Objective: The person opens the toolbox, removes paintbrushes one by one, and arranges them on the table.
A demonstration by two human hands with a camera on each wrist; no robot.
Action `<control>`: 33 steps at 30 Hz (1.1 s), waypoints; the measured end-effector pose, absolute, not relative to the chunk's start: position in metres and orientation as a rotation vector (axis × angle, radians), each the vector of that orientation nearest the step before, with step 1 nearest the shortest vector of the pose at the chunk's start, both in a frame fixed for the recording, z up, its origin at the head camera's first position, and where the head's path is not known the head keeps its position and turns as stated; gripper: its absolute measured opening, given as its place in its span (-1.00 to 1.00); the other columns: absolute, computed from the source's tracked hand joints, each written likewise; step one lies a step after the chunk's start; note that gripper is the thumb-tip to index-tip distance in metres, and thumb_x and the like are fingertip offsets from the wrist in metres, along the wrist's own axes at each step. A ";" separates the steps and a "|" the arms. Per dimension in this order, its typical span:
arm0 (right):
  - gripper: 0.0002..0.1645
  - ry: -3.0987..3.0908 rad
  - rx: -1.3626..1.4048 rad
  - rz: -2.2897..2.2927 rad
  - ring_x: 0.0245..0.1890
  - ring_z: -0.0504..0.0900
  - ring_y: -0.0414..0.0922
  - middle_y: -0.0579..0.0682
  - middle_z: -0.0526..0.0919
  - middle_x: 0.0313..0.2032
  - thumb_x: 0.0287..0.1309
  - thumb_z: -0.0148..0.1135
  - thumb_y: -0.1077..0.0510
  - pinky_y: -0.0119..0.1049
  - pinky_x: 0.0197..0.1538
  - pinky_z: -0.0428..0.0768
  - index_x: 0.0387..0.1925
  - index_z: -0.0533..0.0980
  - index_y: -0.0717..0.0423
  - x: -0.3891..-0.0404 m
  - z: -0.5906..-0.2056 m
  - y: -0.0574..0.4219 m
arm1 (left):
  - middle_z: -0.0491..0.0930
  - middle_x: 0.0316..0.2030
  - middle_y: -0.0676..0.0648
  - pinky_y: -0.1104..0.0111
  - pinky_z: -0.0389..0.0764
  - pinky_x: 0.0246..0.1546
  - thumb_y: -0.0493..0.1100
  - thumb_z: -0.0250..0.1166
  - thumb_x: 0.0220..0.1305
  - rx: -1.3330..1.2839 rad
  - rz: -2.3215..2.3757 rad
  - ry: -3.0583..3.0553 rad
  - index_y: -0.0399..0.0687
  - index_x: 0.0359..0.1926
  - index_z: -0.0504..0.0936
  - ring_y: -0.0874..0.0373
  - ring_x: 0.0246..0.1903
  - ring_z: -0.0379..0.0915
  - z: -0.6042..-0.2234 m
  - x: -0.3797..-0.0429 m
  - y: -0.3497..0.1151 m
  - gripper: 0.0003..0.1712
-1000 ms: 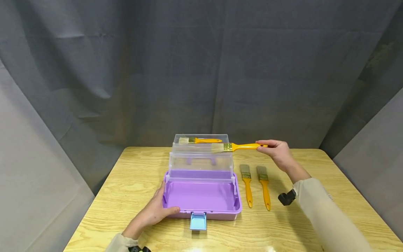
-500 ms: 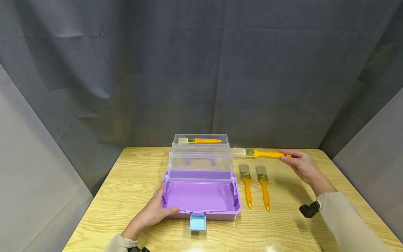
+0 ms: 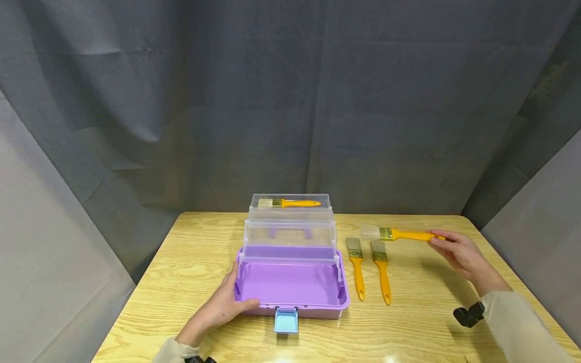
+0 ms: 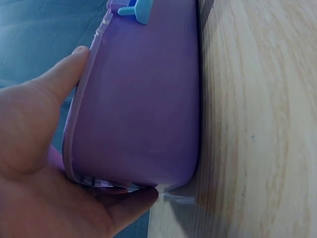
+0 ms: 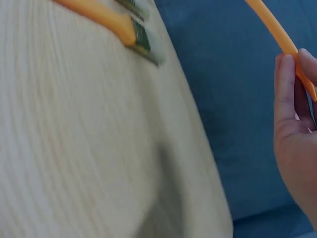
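Observation:
My right hand [image 3: 460, 254] pinches a paintbrush [image 3: 410, 235] by the end of its orange handle, bristles pointing left, raised above the table. In the right wrist view, thumb and fingers close on that handle [image 5: 277, 32]. My left hand [image 3: 222, 301] holds the front left corner of an open purple toolbox [image 3: 292, 285], thumb at the front rim and fingers along the left side. The left wrist view shows the thumb [image 4: 67, 74] against the rim. Behind the purple tray rises a clear tiered lid [image 3: 290, 233], with another paintbrush [image 3: 299, 203] lying across its top tier.
Two paintbrushes, a nearer one [image 3: 357, 275] and one further right [image 3: 384, 280], lie on the wooden table [image 3: 190, 262] right of the toolbox, bristles away. A light blue latch [image 3: 286, 320] hangs off the toolbox front. A dark curtain [image 3: 254, 101] stands behind the table.
My right hand has carried its paintbrush from over the clear lid to the right and lower, nearer the person. The left hand and the toolbox have stayed put.

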State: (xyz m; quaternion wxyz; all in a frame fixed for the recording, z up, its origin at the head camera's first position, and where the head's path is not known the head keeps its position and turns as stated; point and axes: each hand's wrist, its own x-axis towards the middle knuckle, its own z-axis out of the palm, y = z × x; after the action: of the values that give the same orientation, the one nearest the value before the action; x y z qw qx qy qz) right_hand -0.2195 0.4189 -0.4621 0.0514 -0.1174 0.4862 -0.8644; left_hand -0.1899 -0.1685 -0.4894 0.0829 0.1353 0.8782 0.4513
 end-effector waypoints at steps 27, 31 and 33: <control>-0.53 1.620 0.030 -2.653 -0.22 0.69 -0.18 -0.09 0.70 -0.23 0.28 -0.08 0.51 -0.42 -0.13 0.60 -0.22 0.70 0.07 -0.194 -0.507 0.478 | -0.15 0.41 -0.37 -0.18 0.04 0.25 0.07 0.49 -0.06 0.410 1.344 2.624 -0.08 0.49 -0.35 -0.35 0.31 -0.02 -0.490 -0.190 -0.169 0.38; -0.57 1.826 0.167 -2.560 -0.29 0.68 -0.27 -0.18 0.69 -0.30 0.24 0.04 0.47 -0.46 -0.20 0.61 -0.31 0.72 -0.03 -0.192 -0.511 0.476 | -0.15 0.41 -0.37 -0.17 0.05 0.26 0.06 0.49 -0.06 0.418 1.350 2.624 -0.07 0.49 -0.35 -0.34 0.31 -0.02 -0.489 -0.190 -0.169 0.38; -0.64 1.971 0.240 -2.476 -0.32 0.67 -0.31 -0.21 0.69 -0.34 0.19 0.14 0.43 -0.47 -0.22 0.62 -0.34 0.72 -0.04 -0.191 -0.513 0.475 | -0.14 0.41 -0.37 -0.16 0.04 0.26 0.06 0.49 -0.05 0.421 1.354 2.623 -0.07 0.48 -0.35 -0.33 0.31 -0.02 -0.489 -0.190 -0.169 0.38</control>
State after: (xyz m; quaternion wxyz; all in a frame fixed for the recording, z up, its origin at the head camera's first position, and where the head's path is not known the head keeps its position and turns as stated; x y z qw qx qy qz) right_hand -0.1910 0.4745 -0.5126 -0.0158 0.0755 0.6209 -0.7801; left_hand -0.1905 -0.1687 -0.4888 0.0798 0.1408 0.8770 0.4525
